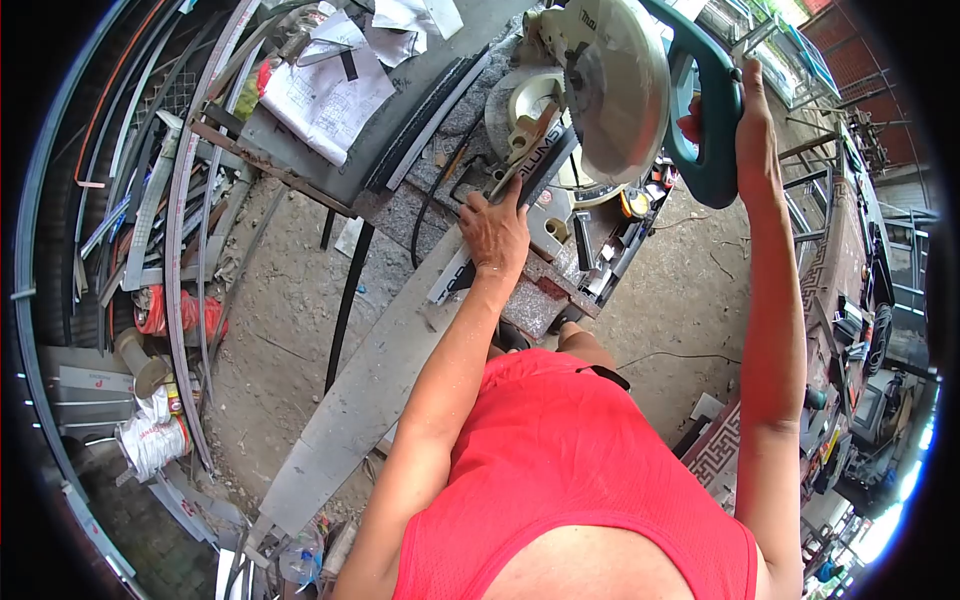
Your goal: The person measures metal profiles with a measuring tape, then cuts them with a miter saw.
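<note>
A miter saw with a pale round blade guard [618, 95] stands on the bench. My right hand [752, 120] is wrapped round its dark green handle [712, 150], at the right of the guard. Left of the guard, my left hand [497, 225] presses on a dark metal profile with white lettering [545, 165], which lies against the saw's fence. Its index finger points along the profile and the other fingers are bent, partly hidden. The blade itself is hard to make out behind the guard.
Papers with drawings [330, 95] lie on a metal table at the upper left. Long metal strips [180, 250] crowd the left side. A long grey board [345, 400] runs down from the bench. A yellow tape measure [635, 203] sits right of the saw base.
</note>
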`<state>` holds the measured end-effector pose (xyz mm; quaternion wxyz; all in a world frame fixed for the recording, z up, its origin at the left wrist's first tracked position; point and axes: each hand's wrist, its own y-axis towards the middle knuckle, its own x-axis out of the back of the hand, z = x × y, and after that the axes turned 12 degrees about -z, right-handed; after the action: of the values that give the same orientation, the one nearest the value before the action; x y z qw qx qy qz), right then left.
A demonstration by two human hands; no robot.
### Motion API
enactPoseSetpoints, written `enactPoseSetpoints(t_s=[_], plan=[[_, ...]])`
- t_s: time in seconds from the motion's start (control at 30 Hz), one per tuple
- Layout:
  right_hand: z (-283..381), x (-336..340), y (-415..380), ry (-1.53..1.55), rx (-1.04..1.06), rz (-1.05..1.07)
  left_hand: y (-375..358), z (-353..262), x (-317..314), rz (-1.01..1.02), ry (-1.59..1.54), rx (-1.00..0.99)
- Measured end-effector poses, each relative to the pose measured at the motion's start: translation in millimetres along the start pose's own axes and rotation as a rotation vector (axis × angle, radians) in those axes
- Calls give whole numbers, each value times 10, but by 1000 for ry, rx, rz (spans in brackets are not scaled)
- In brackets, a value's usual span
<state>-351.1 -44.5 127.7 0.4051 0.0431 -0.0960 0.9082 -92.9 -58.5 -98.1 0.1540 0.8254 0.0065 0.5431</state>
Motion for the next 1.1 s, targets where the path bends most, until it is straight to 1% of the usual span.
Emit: enactPoseSetpoints(t_s=[0.37, 0.47, 0.53, 0.6, 0.73, 0.8, 0.9, 1.1], plan=[[51, -12, -39, 6, -21, 72, -9, -15, -8, -24, -2, 6], [60, 8, 3, -31, -9, 82, 15, -2, -16, -47, -8, -8], [89, 1, 43, -166, 59, 1, -14, 0, -15, -46, -9, -14], [95, -20, 17, -163, 76, 2, 3, -14, -9, -37, -12, -6], [-95, -12, -67, -94, 40, 6, -9, -8, -2, -18, 7, -5], [-150, -7, -78, -30, 37, 21, 8, -13, -8, -52, -6, -3], [-190, 0, -77, -31, 28, 3, 14, -5, -18, -37, -36, -6], [-390, 12, -113, 2, 71, 22, 13, -6, -9, -44, -32, -3]])
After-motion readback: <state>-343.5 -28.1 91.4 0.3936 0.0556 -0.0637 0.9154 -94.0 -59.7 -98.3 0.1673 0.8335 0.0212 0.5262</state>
